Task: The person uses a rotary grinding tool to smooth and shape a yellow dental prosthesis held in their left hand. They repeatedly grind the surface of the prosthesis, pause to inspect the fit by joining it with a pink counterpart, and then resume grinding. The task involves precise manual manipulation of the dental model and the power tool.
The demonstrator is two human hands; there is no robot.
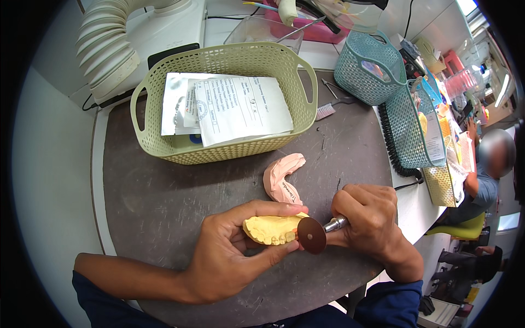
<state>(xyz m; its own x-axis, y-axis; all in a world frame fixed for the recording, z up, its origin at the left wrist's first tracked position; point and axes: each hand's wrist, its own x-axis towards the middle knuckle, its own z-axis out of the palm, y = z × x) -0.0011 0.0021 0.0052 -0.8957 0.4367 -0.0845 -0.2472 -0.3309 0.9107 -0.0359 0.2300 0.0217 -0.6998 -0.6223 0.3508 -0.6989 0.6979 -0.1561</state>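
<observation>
My left hand [229, 249] grips a yellow plaster dental model [268, 228] between thumb and fingers, its row of teeth facing me. In my right hand [367, 218] is a rotary handpiece [335, 223], its metal nose pointing left. A round brown cutting disc [311, 236] is fitted on its tip. The disc stands at the model's right end and hides part of it; whether they touch I cannot tell. Just beyond my left fingers lies a pink horseshoe-shaped dental cast [278, 179] with handwriting on it, partly covered by that hand.
A green basket [229, 156] holding papers and a silver pouch stands behind. Blue baskets [355, 82] line the right side, near a brush [326, 111]. A ribbed white hose [101, 49] bends down at the back left. Another person [486, 164] sits far right.
</observation>
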